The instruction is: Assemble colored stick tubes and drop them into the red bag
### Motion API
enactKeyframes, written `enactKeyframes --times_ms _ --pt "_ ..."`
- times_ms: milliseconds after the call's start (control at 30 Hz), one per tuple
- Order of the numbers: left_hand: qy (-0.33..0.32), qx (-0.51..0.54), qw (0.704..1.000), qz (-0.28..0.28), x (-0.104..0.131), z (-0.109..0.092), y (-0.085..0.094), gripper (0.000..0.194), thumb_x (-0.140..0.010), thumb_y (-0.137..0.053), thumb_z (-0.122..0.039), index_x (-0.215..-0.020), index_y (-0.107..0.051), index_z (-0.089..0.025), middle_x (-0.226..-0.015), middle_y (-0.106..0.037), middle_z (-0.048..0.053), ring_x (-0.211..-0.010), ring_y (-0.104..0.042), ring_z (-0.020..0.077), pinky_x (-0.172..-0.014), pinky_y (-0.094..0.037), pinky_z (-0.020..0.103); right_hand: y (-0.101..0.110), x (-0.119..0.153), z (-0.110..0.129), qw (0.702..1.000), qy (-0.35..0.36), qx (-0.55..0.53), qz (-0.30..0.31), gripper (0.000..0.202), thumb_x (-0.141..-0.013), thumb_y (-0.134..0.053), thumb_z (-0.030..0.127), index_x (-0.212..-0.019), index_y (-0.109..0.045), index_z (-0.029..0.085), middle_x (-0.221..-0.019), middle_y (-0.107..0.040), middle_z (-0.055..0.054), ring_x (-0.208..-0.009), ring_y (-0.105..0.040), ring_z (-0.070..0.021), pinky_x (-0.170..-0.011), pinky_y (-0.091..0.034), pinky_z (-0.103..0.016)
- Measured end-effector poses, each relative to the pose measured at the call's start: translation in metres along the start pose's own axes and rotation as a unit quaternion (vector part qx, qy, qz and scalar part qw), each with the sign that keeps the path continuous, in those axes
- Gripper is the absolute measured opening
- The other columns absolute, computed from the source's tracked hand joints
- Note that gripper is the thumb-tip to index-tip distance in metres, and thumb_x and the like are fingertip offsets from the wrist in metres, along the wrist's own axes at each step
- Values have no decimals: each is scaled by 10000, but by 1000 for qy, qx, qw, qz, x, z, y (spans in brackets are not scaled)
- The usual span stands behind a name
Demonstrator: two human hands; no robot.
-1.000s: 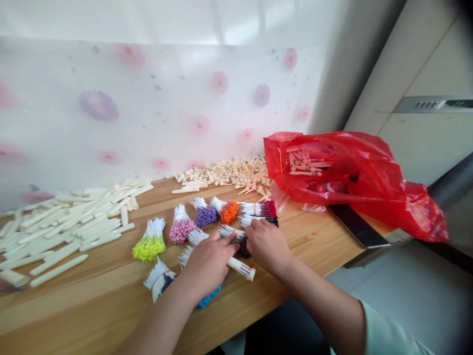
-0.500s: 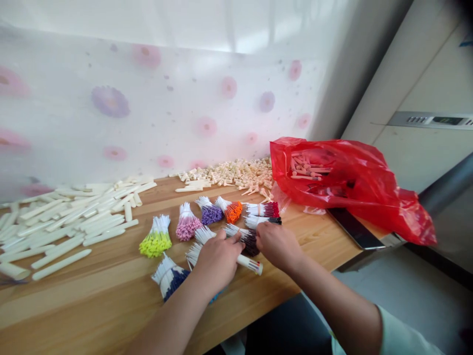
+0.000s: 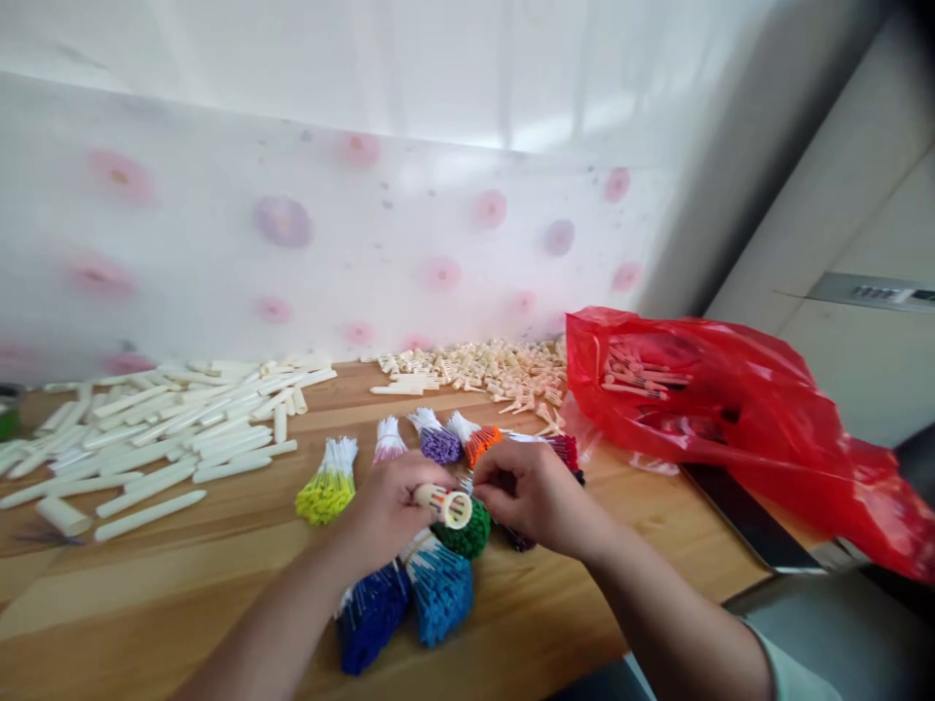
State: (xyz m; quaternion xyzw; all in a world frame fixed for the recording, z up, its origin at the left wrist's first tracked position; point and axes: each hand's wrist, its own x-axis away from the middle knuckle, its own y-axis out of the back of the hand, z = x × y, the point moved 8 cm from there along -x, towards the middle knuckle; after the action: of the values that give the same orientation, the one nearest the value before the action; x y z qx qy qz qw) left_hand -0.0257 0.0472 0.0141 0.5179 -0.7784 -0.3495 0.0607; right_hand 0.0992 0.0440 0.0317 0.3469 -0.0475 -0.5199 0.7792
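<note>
My left hand point(image 3: 387, 506) is closed around a cream multicolour pen barrel point(image 3: 432, 498), its round open end tilted towards me with coloured pieces in its slots. Just right of that end, my right hand point(image 3: 541, 498) has thumb and forefinger pinched together; what lies between them is too small to make out. Below and around the hands lie banded bundles of pen refills with coloured ends: green point(image 3: 473, 531), light blue point(image 3: 440, 594), dark blue point(image 3: 372, 618), yellow point(image 3: 325, 492), purple point(image 3: 439, 443), orange point(image 3: 480, 446) and dark red point(image 3: 565, 449). The pink and blackish bundles are partly hidden by my hands.
Cream pen tubes point(image 3: 211, 419) lie heaped on the left of the wooden table point(image 3: 241, 584). Small cream parts point(image 3: 489, 370) are piled along the wall. A red plastic bag point(image 3: 745, 409) with pale parts inside sits at right, over a dark flat phone-like object point(image 3: 752, 521).
My right hand has left the black-ended bundle and come up beside the pen barrel. The left hand has lifted the barrel and turned its open end towards me. The view has shifted.
</note>
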Motion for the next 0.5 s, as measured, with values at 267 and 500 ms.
enactKeyframes --times_ms 267,500 --pt "107 200 969 -101 25 62 16 221 -795 -584 -354 -743 -655 -151 -656 -612 7 -645 -543 139 -613 -418 243 -51 -54 -10 947 32 -318 -2 221 -692 -683 150 -904 -626 176 -741 -610 13 -658 -564 -102 -608 -459 -219" --pt "100 253 956 -114 31 78 10 222 -837 -546 -355 -713 -617 -185 -643 -597 7 -703 -555 158 -643 -422 266 -62 -55 -28 861 16 -509 4 232 -724 -720 190 -952 -677 207 -769 -678 3 -651 -650 -109 -656 -525 -261"
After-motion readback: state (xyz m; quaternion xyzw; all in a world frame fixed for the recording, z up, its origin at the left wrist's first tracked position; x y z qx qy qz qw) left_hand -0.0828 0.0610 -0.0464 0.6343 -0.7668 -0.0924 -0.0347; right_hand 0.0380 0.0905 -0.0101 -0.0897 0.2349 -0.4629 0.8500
